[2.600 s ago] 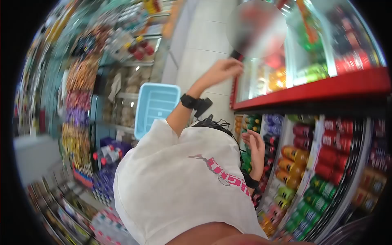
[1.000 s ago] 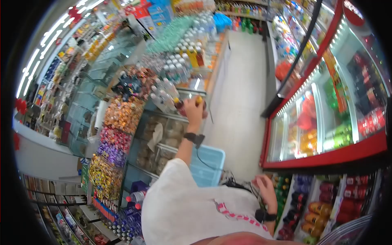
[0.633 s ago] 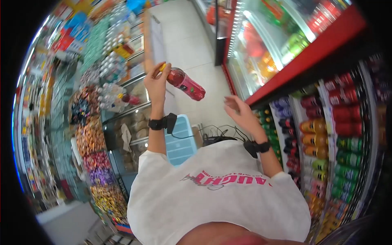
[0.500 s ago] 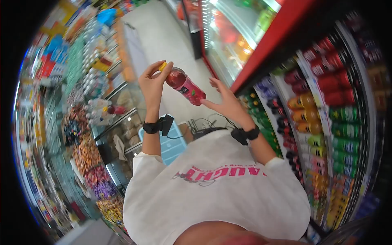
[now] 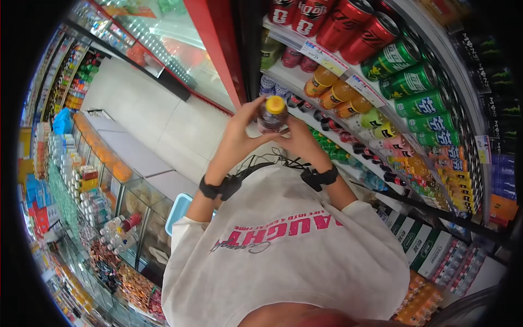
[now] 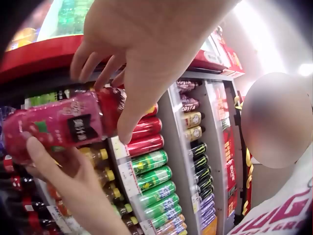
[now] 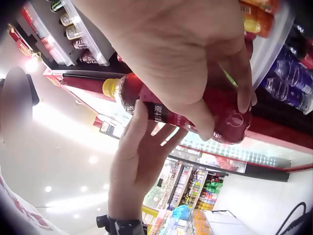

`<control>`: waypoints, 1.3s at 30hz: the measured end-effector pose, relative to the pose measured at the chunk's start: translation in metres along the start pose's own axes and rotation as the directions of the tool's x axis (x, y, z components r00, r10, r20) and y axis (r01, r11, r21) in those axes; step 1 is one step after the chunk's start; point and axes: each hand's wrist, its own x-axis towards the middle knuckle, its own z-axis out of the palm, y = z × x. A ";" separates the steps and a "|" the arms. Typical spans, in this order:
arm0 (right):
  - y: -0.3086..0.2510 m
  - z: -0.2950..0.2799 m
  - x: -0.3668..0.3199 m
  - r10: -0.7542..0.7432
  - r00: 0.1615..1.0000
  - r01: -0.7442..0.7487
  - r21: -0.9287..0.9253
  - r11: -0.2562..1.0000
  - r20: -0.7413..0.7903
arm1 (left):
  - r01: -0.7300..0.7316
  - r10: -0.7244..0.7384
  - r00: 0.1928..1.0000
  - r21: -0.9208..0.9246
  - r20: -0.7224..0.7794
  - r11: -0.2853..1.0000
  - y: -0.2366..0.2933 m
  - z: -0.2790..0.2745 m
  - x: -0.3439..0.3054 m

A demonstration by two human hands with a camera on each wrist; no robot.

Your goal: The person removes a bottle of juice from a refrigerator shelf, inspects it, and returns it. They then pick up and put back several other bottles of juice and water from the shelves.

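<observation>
Both hands hold a bottle of red juice (image 5: 272, 119) in front of the chest, its yellow cap (image 5: 275, 104) tilted up toward the head. A pink label with a dark panel wraps the bottle (image 6: 58, 125) in the left wrist view. My left hand (image 5: 238, 136) grips it around the shoulder, thumb on one side and fingers on the other. Near the base, my right hand (image 5: 306, 140) curls its thumb and fingers around the body; the right wrist view shows the fingers of this right hand (image 7: 171, 58) across the label.
Shelves of drinks stand close on the right, with green cans (image 5: 417, 82) and red cans (image 5: 370, 35). A red-framed cooler (image 5: 210, 49) is ahead. On the left a glass counter (image 5: 131, 196) carries goods, with a light-blue basket (image 5: 177, 212) beside it. Black cables (image 5: 261, 159) hang behind the hands.
My left hand took the juice bottle from the counter and brought it in front of the body. My right hand rose and grasped its lower end. The view has turned toward the drink shelves.
</observation>
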 end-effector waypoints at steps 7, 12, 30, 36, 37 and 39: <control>0.011 -0.032 -0.028 0.062 0.937 -0.063 0.007 0.998 -0.345 | -0.029 0.035 0.995 -0.072 0.096 0.997 -0.015 0.042 0.037; 0.042 -0.059 -0.066 0.275 0.885 -0.211 0.204 0.956 -0.375 | -0.214 0.214 0.977 -0.018 -0.019 0.977 -0.050 0.051 0.070; 0.040 -0.045 -0.077 0.295 0.925 -0.188 0.385 0.904 -0.240 | -0.134 0.133 0.988 -0.013 -0.073 0.991 -0.108 0.101 0.162; 0.045 -0.035 -0.073 0.279 0.931 -0.169 0.398 0.902 -0.236 | -0.172 0.172 0.985 0.039 -0.001 0.984 -0.107 0.097 0.165; 0.046 -0.035 -0.072 0.287 0.932 -0.184 0.392 0.901 -0.221 | -0.185 0.185 0.983 0.041 0.009 0.982 -0.109 0.096 0.163; 0.047 -0.034 -0.070 0.294 0.934 -0.197 0.391 0.899 -0.204 | -0.188 0.188 0.982 0.005 0.034 0.982 -0.114 0.093 0.166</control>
